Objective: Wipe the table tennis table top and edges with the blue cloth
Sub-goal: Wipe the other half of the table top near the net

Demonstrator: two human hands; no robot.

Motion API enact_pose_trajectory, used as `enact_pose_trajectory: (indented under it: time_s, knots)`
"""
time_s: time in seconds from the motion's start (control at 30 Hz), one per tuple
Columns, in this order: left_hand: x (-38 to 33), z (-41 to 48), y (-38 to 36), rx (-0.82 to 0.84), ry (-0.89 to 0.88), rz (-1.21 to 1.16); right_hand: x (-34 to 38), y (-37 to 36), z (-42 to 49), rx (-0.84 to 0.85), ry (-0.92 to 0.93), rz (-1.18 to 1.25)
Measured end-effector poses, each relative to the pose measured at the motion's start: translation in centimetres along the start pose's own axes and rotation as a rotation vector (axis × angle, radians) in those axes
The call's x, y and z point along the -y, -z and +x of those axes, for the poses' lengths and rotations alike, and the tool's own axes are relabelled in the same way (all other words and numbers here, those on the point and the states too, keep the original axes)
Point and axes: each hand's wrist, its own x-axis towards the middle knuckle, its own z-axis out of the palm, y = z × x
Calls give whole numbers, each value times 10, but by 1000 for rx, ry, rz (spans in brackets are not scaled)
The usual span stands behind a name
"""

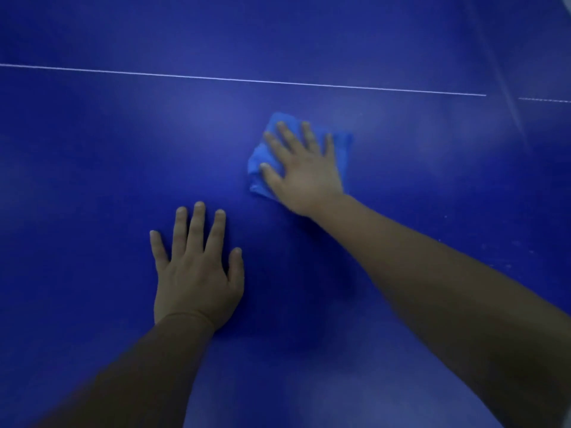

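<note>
Blue cloth (256, 177) lies under the flat right hand (306, 171), and the left hand (194, 273) is flat too. Not held, it may slip

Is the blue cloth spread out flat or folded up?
Folded up. The light-blue cloth shows doubled layers at its left edge and is barely bigger than the flat right hand pressing it.

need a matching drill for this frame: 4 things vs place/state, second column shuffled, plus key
1. left hand
2. right hand
3. blue cloth
4. white line

A. pinned beneath a palm
B. runs across the table top, beyond both hands
C. flat on the bare surface, fingers spread
D. presses down on fabric, fingers straight

Pairs: 1-C; 2-D; 3-A; 4-B
</note>
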Motion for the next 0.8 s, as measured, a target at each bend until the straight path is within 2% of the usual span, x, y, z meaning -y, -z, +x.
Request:
enact_pose_trajectory:
  time_s: [0.1,0.17,0.23,0.33,0.4,0.43,0.53,0.63,0.7,0.73,0.8]
  knots:
    - [2,1,1,14,-10,-13,-67,5,-9,-64,-460,26]
    - [1,1,1,28,-13,-19,-64,4,-19,-80,-640,69]
    - [1,0,1,38,-13,-12,-19,-1,-7,-102,-563,55]
    - [1,-1,-1,23,-7,16,53,-3,46,-73,-250,111]
    - [2,-1,-2,19,-7,20,69,3,86,-5,-132,132]
    - [2,-2,-1,23,-9,18,60,7,103,9,-131,112]
    - [2,-2,1,37,-11,14,-7,14,114,-42,-344,70]
    - [2,0,1,47,-7,20,-88,20,68,-95,-694,116]
    - [2,0,2,53,-11,16,-101,19,37,-85,-865,128]
    - [1,0,2,53,-15,13,-92,16,31,-100,-893,122]
    - [1,-1,2,48,-23,16,-57,11,39,-112,-798,112]
